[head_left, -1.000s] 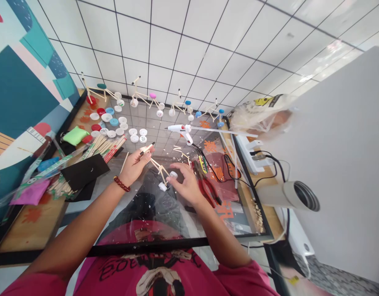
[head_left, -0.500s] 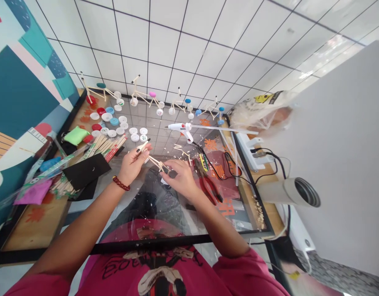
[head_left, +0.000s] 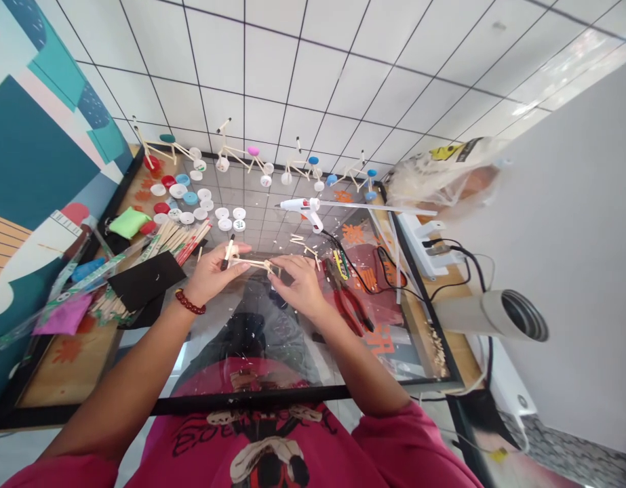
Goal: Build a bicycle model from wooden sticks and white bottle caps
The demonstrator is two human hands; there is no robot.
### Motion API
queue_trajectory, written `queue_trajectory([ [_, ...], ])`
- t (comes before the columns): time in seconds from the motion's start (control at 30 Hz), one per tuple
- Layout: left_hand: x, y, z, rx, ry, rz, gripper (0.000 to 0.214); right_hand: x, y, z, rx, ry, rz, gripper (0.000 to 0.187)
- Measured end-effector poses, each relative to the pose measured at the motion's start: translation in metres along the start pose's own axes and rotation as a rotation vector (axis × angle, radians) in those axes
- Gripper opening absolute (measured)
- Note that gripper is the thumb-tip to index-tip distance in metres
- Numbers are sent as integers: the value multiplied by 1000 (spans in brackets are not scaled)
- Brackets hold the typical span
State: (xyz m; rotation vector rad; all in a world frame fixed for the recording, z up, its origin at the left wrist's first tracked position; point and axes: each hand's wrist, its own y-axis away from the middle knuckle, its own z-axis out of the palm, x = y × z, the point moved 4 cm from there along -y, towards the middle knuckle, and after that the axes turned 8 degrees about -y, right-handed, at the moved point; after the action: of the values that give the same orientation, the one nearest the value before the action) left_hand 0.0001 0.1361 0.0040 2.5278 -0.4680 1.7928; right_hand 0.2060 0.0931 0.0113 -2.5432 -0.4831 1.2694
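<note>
A small bicycle-shaped stick model with bottle-cap wheels is held level above the glass table, between both hands. My left hand is closed on its front end, where a black-tipped stick points up. My right hand is closed on its rear end, fingers curled over the cap there. A beaded bracelet sits on my left wrist.
A white glue gun lies beyond the hands, red pliers to their right. Loose bottle caps, a bundle of sticks and black sheets lie at left. Several finished stick bicycles stand along the tiled wall. A power strip and a tube are at right.
The model has been turned from hanging tilted down to lying level. My right hand moved from open beside the caps to closed on the rear end. Both hands shifted slightly away from me.
</note>
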Motion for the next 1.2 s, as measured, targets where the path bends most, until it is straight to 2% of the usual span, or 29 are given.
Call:
queue_trajectory([
  [0.17, 8, 1, 4, -10, -1, 42, 21, -3, 0, -1, 7, -47, -14, 25],
  [0.3, 11, 0, 3, -16, -3, 53, 19, -3, 0, -2, 55, -83, 15, 21],
  [0.4, 11, 0, 2, -19, -1, 64, 18, -4, 0, -3, 71, -111, -49, 9],
  [0.57, 10, -1, 2, -28, 0, 81, 16, -2, -1, 1, 34, -103, -104, 6],
  [0.83, 10, -1, 1, -40, -23, 103, 16, -4, 1, 1, 76, -71, -188, 12],
  [1.2, 13, -1, 0, -43, -22, 134, 13, -3, 1, -1, 86, -87, -181, 12],
])
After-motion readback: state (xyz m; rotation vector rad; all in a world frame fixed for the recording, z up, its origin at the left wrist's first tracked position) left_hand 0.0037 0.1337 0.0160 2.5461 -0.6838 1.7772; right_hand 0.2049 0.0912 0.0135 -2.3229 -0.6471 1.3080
